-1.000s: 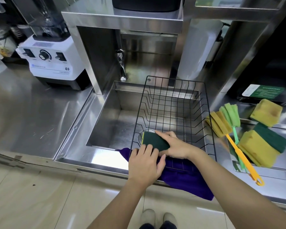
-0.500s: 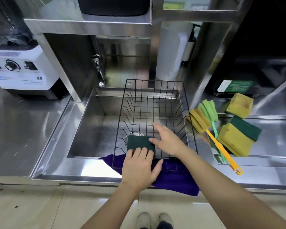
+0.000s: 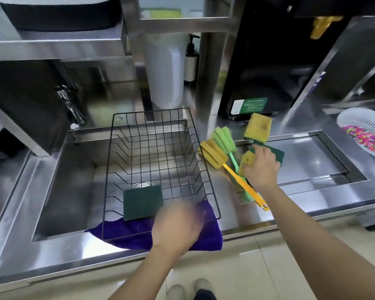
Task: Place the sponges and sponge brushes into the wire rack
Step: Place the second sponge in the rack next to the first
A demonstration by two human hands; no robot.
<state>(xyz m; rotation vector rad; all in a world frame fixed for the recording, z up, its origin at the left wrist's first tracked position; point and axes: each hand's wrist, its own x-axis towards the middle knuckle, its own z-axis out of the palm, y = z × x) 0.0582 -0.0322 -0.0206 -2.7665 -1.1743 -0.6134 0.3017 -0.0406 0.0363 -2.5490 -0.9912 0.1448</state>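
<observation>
A black wire rack [image 3: 115,161] sits over the sink, and a dark green sponge [image 3: 142,201] lies in its near left corner. My left hand [image 3: 178,228] is blurred at the rack's near edge, over the purple cloth, with nothing in it. To the right of the rack, my right hand [image 3: 260,167] closes on a yellow-and-green sponge [image 3: 247,161]. Beside it lie a yellow sponge brush [image 3: 213,153] with an orange handle and a green sponge brush [image 3: 223,139]. Another yellow sponge [image 3: 258,127] rests further back.
A purple cloth [image 3: 126,233] drapes over the sink's front edge under the rack. The tap [image 3: 70,107] stands at the back left. A white colander [image 3: 360,131] with colourful bits sits at the far right. A soap dispenser [image 3: 191,61] and a white container stand behind the rack.
Both hands have let go of the green sponge in the rack. My right hand has moved right onto the yellow-and-green sponge; my left hand has pulled back to the rack's near edge.
</observation>
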